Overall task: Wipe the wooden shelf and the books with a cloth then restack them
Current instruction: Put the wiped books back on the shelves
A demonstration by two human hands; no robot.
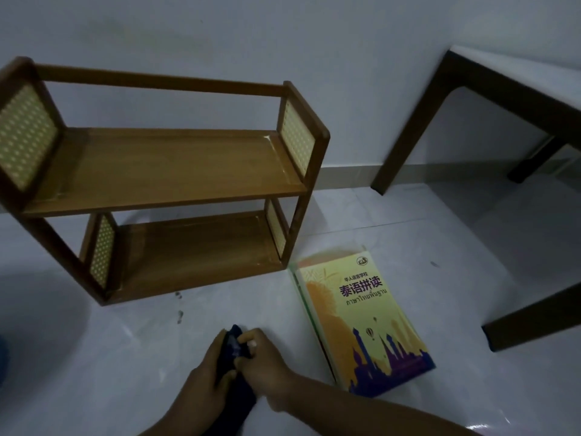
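Note:
A two-tier wooden shelf [169, 171] with woven side panels stands on the white floor against the wall, both tiers bare. To its right a stack of books [364, 322] lies flat on the floor, the top one yellow with purple towers. Low in the middle, both my hands hold a dark blue cloth [234, 343] just above the floor. My left hand [204, 379] grips it from the left, and my right hand [261, 360] pinches its upper part. The cloth's lower end hangs between my forearms.
A dark-framed table [471, 99] with a white top stands at the right, one leg near the wall and another [531, 322] close to the books. Small dark marks [179, 306] dot the floor in front of the shelf.

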